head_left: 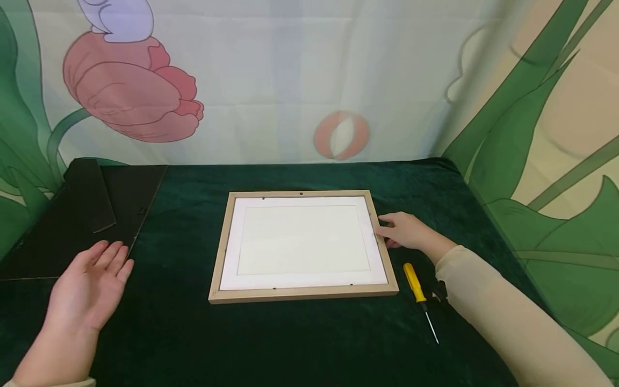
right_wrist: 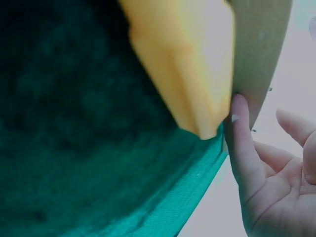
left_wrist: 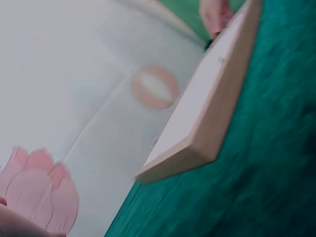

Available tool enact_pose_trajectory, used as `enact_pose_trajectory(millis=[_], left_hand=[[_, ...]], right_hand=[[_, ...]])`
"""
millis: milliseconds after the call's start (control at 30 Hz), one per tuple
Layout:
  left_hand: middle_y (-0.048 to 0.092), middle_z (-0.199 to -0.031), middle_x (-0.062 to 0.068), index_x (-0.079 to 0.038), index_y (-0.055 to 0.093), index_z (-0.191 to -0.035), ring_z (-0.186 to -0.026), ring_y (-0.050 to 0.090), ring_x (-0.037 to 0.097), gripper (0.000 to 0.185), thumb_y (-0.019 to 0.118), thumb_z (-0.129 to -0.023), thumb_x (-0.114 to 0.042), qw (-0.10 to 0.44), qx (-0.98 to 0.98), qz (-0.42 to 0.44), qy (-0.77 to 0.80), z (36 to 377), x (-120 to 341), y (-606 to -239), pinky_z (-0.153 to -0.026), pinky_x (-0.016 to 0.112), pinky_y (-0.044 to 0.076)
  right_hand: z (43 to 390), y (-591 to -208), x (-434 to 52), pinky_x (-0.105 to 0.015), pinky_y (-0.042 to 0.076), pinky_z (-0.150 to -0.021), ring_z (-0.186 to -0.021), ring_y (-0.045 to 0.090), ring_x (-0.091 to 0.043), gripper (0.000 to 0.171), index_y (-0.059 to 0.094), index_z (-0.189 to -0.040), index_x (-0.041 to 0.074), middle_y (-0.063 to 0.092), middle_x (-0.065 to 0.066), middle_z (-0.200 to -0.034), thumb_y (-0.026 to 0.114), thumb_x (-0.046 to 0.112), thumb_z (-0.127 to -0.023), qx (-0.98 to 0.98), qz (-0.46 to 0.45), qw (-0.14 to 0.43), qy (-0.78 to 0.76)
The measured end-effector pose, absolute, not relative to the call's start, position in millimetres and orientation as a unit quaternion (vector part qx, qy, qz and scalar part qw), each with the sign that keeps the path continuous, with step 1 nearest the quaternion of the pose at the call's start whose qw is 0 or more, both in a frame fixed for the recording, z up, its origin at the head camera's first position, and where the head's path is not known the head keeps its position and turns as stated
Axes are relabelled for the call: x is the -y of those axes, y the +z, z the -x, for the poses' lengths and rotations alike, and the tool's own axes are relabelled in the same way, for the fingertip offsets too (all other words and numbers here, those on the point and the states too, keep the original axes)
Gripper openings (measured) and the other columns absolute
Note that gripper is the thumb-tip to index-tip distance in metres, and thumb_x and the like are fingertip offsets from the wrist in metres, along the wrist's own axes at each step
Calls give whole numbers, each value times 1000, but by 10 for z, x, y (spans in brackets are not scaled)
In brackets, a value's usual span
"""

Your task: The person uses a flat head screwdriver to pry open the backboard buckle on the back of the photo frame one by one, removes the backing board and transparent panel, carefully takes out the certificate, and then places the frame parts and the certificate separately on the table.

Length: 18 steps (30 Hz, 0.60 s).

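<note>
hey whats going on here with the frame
A person sits at a table covered in green cloth. A wooden picture frame lies face down, its black backing board set off to the left. The right hand touches the frame's right edge; the left hand hovers open. A yellow screwdriver lies beside the frame.

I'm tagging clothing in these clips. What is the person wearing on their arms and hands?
Both hands are bare: no gloves, rings or watch show on the left hand or the right hand. The right arm wears a long, close-fitting beige sleeve that ends at the wrist. At the left wrist only a sliver of similar pale fabric shows at the picture's bottom edge.
</note>
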<state>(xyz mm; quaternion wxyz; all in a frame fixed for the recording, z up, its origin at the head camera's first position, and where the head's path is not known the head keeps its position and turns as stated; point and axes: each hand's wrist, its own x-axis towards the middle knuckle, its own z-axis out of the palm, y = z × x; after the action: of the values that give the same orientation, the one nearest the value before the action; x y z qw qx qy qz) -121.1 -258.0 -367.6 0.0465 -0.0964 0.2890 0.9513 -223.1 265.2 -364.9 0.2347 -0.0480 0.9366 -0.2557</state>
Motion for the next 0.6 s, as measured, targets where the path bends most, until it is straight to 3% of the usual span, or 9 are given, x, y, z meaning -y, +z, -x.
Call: enact_pose_trajectory(millis=[100, 300, 433, 600], left_hand=[[-17, -138, -10, -28, -10, -134, -125, -10, 8, 63, 36, -91, -24, 84, -335, 47, 937, 1157, 2335, -3584, -99, 28, -7], [3, -142, 4, -13, 6, -137, -126, 8, 16, 58, 38, -91, -26, 140, -512, 8, 848, 1093, 1980, -3490, -98, 36, 8], [7, -141, 8, -10, 8, -137, -126, 9, 20, 59, 38, -90, -30, 173, -592, 5, 787, 1091, 1849, -3472, -98, 40, 9], [10, -140, 12, -4, 11, -135, -126, 11, 23, 60, 39, -90, -32, 202, -647, -13, 735, 1076, 1778, -3500, -98, 42, 12]], right_hand=[[2167, -3620, -2655, -39, 44, -75, -79, 56, -19, 56, 33, -128, 2, 53, -15, -109, 45, 36, -86, -937, 59, 230, -257], [2028, -3574, -2643, -40, 42, -76, -88, 49, -23, 57, 35, -129, 5, 51, -12, -109, 47, 38, -85, -948, 93, 204, -226], [1945, -3572, -2634, -40, 42, -76, -94, 47, -24, 54, 36, -128, 8, 46, -13, -116, 47, 37, -85, -953, 96, 191, -215], [1804, -3563, -2553, -31, 45, -67, -87, 49, -21, 41, 48, -121, 9, 47, -10, -112, 54, 26, -83, -966, 137, 119, -186]])
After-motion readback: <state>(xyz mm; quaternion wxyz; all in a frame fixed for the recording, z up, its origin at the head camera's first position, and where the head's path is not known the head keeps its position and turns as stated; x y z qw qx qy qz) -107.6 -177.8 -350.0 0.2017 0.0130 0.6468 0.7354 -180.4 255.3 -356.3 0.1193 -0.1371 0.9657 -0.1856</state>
